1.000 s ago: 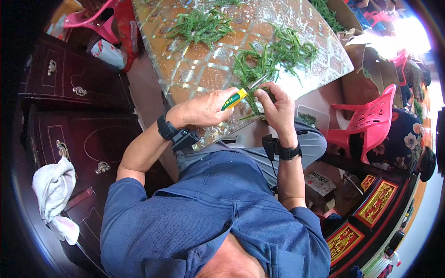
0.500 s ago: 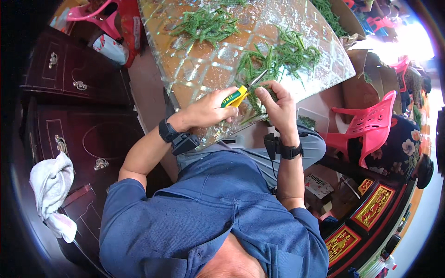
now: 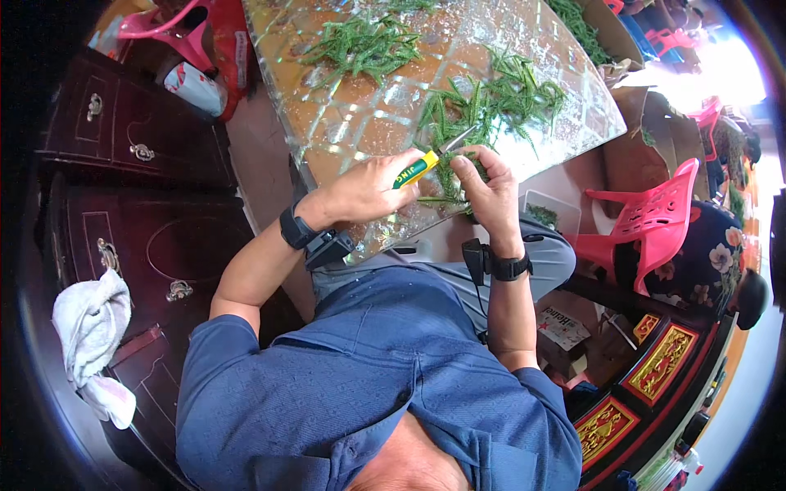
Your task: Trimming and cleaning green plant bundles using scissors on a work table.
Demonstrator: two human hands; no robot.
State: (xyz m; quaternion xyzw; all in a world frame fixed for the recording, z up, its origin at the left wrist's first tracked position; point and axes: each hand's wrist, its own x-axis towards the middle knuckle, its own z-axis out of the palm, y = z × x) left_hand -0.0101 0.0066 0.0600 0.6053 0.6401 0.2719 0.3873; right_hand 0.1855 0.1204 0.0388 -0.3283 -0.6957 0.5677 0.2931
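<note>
In my left hand (image 3: 370, 190) is a pair of yellow-and-green-handled snips (image 3: 417, 168), fingers wrapped round the grips. Their thin metal tip points up and right, beside my right hand (image 3: 493, 196). Thumb and forefinger of that hand pinch a green artificial pine sprig (image 3: 447, 182), partly hidden by the fingers. Just beyond both hands, a loose heap of similar green sprigs (image 3: 524, 94) lies on the glass-topped table (image 3: 336, 139). Farther left on the same top rests another sprig pile (image 3: 364, 47).
A pink plastic chair (image 3: 659, 209) stands at the right, near a cardboard box (image 3: 647, 135). Dark wooden drawers (image 3: 139, 229) line the left side, with a white towel (image 3: 92, 323) hanging there. A clear bin (image 3: 550, 211) sits below the table edge.
The snips' handles look closer together, with the lower grip now mostly hidden by my left hand. My right hand has shifted very slightly; the sprig piles stay where they were.
</note>
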